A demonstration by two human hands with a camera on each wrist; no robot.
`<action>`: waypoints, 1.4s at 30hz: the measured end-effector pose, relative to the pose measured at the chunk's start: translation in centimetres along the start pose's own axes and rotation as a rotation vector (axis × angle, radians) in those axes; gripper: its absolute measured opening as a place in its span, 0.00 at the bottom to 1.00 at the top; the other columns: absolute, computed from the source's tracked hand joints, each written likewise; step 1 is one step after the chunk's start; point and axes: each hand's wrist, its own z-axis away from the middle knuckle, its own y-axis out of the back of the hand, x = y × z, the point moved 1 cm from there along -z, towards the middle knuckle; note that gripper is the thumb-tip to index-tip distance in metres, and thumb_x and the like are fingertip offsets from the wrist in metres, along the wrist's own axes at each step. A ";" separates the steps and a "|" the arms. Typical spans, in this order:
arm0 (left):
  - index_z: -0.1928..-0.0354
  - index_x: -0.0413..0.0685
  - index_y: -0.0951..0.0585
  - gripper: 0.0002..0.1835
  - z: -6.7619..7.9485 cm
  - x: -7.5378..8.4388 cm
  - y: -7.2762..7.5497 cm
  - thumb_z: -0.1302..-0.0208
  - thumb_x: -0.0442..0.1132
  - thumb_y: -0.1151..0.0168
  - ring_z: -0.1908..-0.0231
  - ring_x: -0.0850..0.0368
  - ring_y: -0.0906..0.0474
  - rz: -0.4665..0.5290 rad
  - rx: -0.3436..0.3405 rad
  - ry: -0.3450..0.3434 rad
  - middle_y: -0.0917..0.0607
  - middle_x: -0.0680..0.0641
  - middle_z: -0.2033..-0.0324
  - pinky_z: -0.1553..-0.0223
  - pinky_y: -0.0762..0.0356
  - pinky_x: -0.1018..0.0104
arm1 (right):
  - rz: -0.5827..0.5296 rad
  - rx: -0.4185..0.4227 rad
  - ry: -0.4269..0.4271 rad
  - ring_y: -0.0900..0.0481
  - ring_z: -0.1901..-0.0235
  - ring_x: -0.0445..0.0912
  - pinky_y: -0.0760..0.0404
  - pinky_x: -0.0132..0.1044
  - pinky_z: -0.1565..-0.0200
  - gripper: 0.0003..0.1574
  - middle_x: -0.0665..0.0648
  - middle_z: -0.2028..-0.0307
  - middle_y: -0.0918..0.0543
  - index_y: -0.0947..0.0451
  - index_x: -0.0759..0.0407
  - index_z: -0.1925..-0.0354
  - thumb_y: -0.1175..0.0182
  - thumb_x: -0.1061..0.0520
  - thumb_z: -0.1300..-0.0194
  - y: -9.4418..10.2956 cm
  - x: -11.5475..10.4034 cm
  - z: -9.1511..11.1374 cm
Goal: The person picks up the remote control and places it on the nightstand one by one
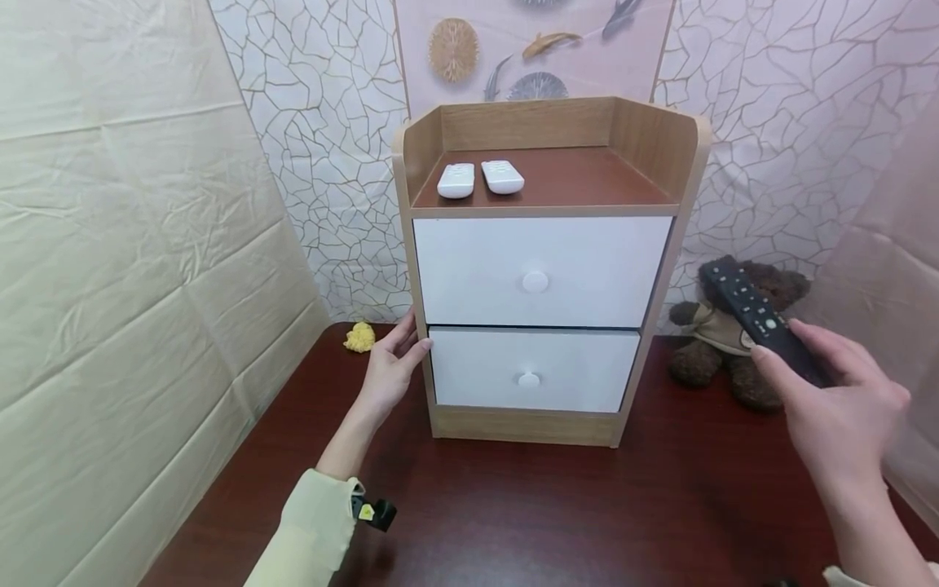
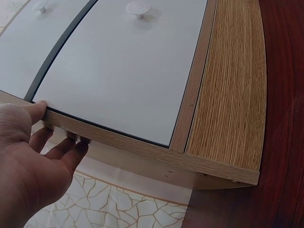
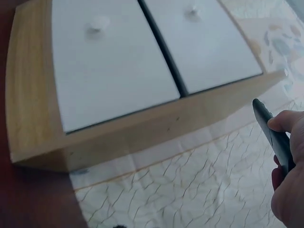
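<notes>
A small wooden cabinet (image 1: 524, 425) with two white drawers stands on a dark red-brown table. My left hand (image 1: 392, 371) grips the cabinet's left side edge, thumb on the front rim and fingers against the side panel, as the left wrist view also shows (image 2: 38, 161). Held up to the right of the cabinet, my right hand (image 1: 844, 399) grips a black remote control (image 1: 763, 314), which points up and away. In the right wrist view the remote (image 3: 273, 135) is apart from the cabinet side. Both the upper drawer (image 1: 477, 269) and the lower drawer (image 1: 469, 371) are closed.
Two white remotes (image 1: 456, 181) (image 1: 503, 177) lie on the cabinet's top at left, inside its raised rim. A brown teddy bear (image 1: 693, 363) sits behind the right hand. Some yellow thing (image 1: 359, 337) lies at the table's back left. Cloth walls surround the table.
</notes>
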 end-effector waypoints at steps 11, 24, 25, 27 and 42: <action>0.20 0.44 0.42 0.36 -0.1 -0.1 0.0 0.25 0.33 0.40 0.27 0.47 0.37 0.009 0.005 0.004 0.37 0.45 0.24 0.33 0.31 0.59 | -0.059 -0.013 0.116 0.20 0.52 0.37 0.23 0.19 0.53 0.29 0.38 0.53 0.16 0.12 0.55 0.46 0.22 0.66 0.49 -2.0 -4.1 -0.6; 0.20 0.46 0.41 0.35 0.0 0.0 0.0 0.24 0.35 0.39 0.28 0.47 0.36 0.001 0.007 0.016 0.37 0.47 0.24 0.32 0.31 0.57 | -0.136 -0.079 0.206 0.23 0.51 0.41 0.22 0.22 0.55 0.27 0.46 0.51 0.14 0.12 0.52 0.45 0.24 0.62 0.44 -5.0 -7.1 -1.5; 0.20 0.47 0.41 0.36 0.0 0.0 0.0 0.24 0.35 0.39 0.28 0.48 0.36 -0.006 0.007 0.018 0.37 0.47 0.24 0.32 0.32 0.57 | -0.141 -0.084 0.210 0.23 0.50 0.41 0.22 0.22 0.55 0.26 0.47 0.51 0.14 0.12 0.52 0.44 0.24 0.62 0.43 -5.3 -7.5 -1.6; 0.20 0.47 0.41 0.36 0.0 0.0 0.0 0.24 0.35 0.39 0.28 0.48 0.36 -0.008 0.007 0.022 0.37 0.48 0.24 0.32 0.32 0.57 | -0.153 -0.088 0.219 0.23 0.50 0.42 0.22 0.23 0.54 0.26 0.50 0.50 0.14 0.12 0.52 0.44 0.25 0.61 0.42 -5.9 -8.3 -1.9; 0.20 0.45 0.41 0.35 0.0 0.2 -0.1 0.24 0.33 0.41 0.27 0.47 0.37 0.024 0.006 0.025 0.37 0.45 0.24 0.32 0.32 0.61 | -0.182 -0.032 0.203 0.22 0.50 0.41 0.27 0.29 0.51 0.22 0.52 0.51 0.11 0.11 0.57 0.47 0.25 0.54 0.41 -11.4 -13.3 -3.2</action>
